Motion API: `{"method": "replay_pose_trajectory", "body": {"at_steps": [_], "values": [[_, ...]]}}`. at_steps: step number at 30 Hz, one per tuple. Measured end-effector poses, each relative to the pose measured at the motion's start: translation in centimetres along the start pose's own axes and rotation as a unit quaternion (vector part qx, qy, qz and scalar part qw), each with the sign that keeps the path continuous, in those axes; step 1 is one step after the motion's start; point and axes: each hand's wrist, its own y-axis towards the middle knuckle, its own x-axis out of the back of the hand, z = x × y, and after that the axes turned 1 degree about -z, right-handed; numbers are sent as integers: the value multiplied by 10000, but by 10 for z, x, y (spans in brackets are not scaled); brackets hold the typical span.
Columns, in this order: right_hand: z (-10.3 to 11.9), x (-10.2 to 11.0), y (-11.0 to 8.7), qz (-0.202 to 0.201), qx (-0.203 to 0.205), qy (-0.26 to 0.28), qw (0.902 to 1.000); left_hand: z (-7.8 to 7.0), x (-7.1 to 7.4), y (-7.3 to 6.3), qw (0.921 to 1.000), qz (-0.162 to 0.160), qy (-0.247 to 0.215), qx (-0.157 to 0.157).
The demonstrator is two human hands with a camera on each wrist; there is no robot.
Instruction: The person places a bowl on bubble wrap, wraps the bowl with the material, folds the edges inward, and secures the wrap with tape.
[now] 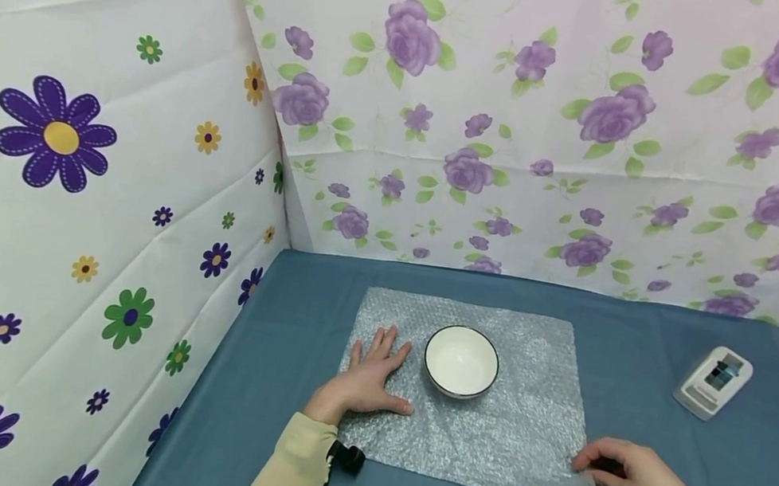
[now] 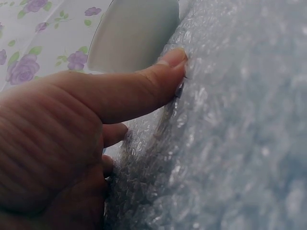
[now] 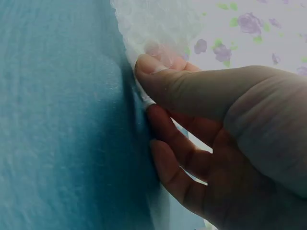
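Observation:
A sheet of clear bubble wrap (image 1: 510, 449) lies spread on the blue cloth. On it stands a white bowl (image 1: 461, 361) with a dark rim, upright, around the middle of the sheet. My left hand (image 1: 368, 381) rests on the left part of the wrap with fingers spread, just left of the bowl and apart from it. In the left wrist view the thumb (image 2: 139, 88) presses on the bubble surface. My right hand (image 1: 637, 476) pinches the wrap's near right corner between thumb and fingers; the right wrist view shows the thumb (image 3: 187, 88) over that edge.
A small white device with a dark window (image 1: 714, 383) lies to the right on the blue tablecloth (image 1: 652, 345). Floral curtains (image 1: 475, 124) hang behind the table and along its left side. A black strap with a small camera (image 1: 347, 457) sits on the left wrist.

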Motion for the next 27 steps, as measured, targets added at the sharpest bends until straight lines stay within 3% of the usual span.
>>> {"method": "replay_pose_trajectory", "body": {"at_steps": [11, 19, 23, 27], "values": [[13, -2, 7, -408, -56, -48, 9991, 1, 0, 0, 10000, 3, 40, -28], [32, -11, 27, -1428, -467, -98, 9886, 3, 0, 0, 10000, 55, 35, 5], [36, -12, 36, -1833, -334, -34, 9825, 2, 0, -1, 10000, 79, -6, 7], [34, -12, 41, -1789, -76, 291, 9834, 2, 1, 0, 10000, 90, -11, -7]]}}
